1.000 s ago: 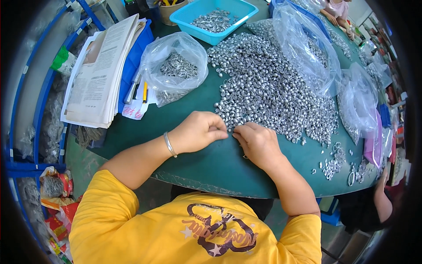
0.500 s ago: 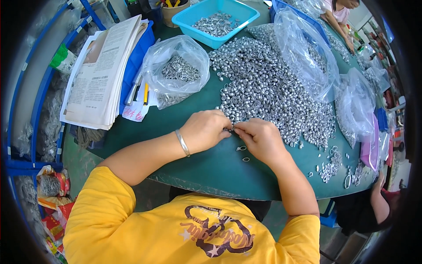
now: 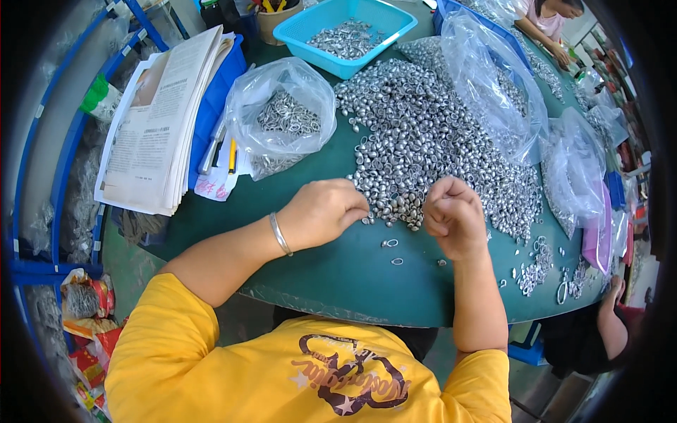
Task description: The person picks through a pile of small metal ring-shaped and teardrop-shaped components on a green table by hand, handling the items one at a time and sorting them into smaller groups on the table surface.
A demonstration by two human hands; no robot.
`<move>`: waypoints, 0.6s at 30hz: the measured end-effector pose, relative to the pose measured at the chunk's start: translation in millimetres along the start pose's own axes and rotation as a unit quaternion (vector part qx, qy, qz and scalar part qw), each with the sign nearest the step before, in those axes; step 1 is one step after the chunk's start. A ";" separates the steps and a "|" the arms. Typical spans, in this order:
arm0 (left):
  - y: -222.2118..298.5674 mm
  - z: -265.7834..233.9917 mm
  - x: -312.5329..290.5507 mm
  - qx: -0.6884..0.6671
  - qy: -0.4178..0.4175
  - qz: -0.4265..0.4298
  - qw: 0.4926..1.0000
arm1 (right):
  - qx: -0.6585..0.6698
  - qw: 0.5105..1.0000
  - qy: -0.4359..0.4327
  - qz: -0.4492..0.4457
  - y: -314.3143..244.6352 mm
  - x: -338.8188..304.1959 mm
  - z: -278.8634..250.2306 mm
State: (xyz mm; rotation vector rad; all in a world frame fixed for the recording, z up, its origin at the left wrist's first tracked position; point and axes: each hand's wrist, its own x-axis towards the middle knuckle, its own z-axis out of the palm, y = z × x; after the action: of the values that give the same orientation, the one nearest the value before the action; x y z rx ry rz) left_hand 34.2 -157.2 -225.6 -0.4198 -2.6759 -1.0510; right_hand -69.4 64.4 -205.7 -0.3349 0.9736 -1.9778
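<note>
Silver-grey heap of small, rounded metal pieces (image 3: 416,134) on a curved-edged green tabletop (image 3: 317,278)

Holds the bare left hand (image 3: 323,215), with a plain silver-coloured bangle (image 3: 280,235) round its wrist, at the heap's near left edge, thumb and fingertips drawn together; cannot tell whether on a piece. Holds the bare right hand (image 3: 457,217) well apart from the left, over the heap's near edge, fingers curled in toward the thumb; cannot tell whether clamped on a piece or merely curled. Wears a yellow printed T-shirt (image 3: 282,374).

On the green between the forearms: a thin oval metal ring (image 3: 397,261) and, beside the right wrist, a lone rounded metal piece (image 3: 442,263). To the left of the heap, a clear plastic bag (image 3: 319,88) of metal rings, then a yellow-and-black cutter (image 3: 233,156) and a stack of printed newspapers (image 3: 151,134). Beyond, a turquoise plastic basket (image 3: 324,60) with more metal inside. Over the heap's far right, a crumpled transparent plastic bag (image 3: 486,77).
</note>
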 end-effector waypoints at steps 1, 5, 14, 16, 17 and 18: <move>1.1 -1.8 1.8 -0.012 0.009 0.000 1.000 | -0.008 1.000 0.007 -0.015 -1.7 -0.7 1.9; 4.1 1.5 -3.3 0.035 -0.042 -0.012 0.998 | -0.517 0.851 0.087 -0.025 24.3 2.6 26.2; 10.2 -21.0 11.3 -0.398 -0.024 -0.290 0.870 | -0.567 0.822 0.053 -0.015 28.0 3.1 29.4; -5.8 -21.1 10.5 -0.701 -0.041 -0.278 0.656 | -0.311 0.944 0.107 0.000 17.9 2.5 18.3; -6.0 -19.1 9.5 -0.685 -0.040 -0.292 0.667 | -0.188 0.979 0.067 0.029 7.5 1.9 11.5; -4.2 -17.4 9.6 -0.668 -0.038 -0.306 0.677 | -0.301 0.950 0.077 0.005 9.4 0.8 11.1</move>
State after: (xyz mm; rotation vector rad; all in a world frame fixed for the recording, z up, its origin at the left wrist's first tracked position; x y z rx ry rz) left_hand 25.8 -170.5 -212.7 0.3183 -1.5017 -3.1064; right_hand -58.1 55.3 -205.4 -0.5109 1.6757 -1.6754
